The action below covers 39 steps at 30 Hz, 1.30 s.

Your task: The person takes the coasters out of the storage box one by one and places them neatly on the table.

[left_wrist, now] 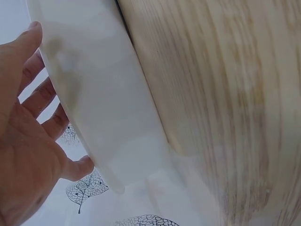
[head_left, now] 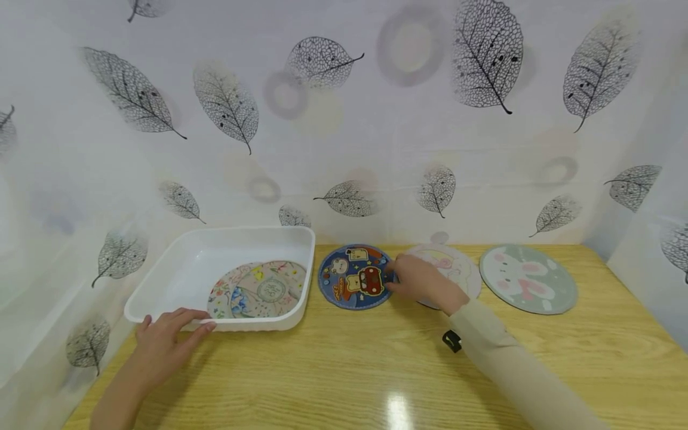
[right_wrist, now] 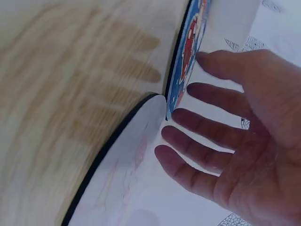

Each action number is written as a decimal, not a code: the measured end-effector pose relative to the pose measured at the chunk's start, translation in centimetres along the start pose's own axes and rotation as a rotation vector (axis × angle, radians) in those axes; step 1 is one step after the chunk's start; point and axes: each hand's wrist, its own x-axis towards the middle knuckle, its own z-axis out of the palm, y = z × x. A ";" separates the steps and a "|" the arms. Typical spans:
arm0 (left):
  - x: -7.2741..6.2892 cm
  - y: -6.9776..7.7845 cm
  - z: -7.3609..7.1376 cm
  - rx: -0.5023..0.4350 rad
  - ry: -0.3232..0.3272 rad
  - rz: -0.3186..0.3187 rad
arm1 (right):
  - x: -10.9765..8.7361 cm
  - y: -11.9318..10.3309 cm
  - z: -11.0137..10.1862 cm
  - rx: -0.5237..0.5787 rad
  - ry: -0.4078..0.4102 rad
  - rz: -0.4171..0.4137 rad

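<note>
My left hand rests at the near left rim of a white plastic basin, its fingers loosely extended along the edge. In the left wrist view its fingertips meet the rim of the basin. Two overlapping floral round mats lie inside the basin. My right hand reaches over a pale pink round mat, fingertips right at the right edge of a blue cartoon round mat. In the right wrist view its fingers are spread, with the thumb close over the blue mat.
A grey-green round mat with a white rabbit lies at the right on the wooden table. A small black clip-like object shows beside the right sleeve. A leaf-print curtain stands behind and at both sides.
</note>
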 end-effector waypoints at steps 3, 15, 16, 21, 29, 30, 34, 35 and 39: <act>0.0 0.0 0.0 -0.005 -0.014 -0.006 | -0.6 -0.3 0.2 -0.025 0.029 -0.029; 0.0 0.3 -0.1 -0.010 -0.011 0.008 | -2.2 -1.3 0.5 -0.026 0.074 -0.054; 0.1 0.4 0.0 -0.005 -0.010 0.011 | -2.2 -1.4 0.5 -0.021 0.074 -0.060; 0.2 0.5 0.0 0.016 -0.018 0.013 | -2.5 -1.8 0.6 -0.009 0.083 -0.096; 0.0 0.7 0.1 0.022 -0.009 0.024 | -2.8 -2.2 0.5 0.005 0.131 -0.153; 0.0 0.7 0.1 0.021 -0.007 0.025 | -2.9 -2.3 0.4 0.003 0.135 -0.160; -0.3 0.8 0.0 0.013 -0.020 0.007 | -3.0 -2.8 0.2 0.015 0.154 -0.194; -0.4 0.9 -0.1 0.011 -0.027 0.001 | -3.0 -3.0 0.2 0.016 0.162 -0.206; -0.7 1.0 -0.1 0.013 -0.041 -0.009 | -3.0 -3.8 0.0 0.015 0.198 -0.255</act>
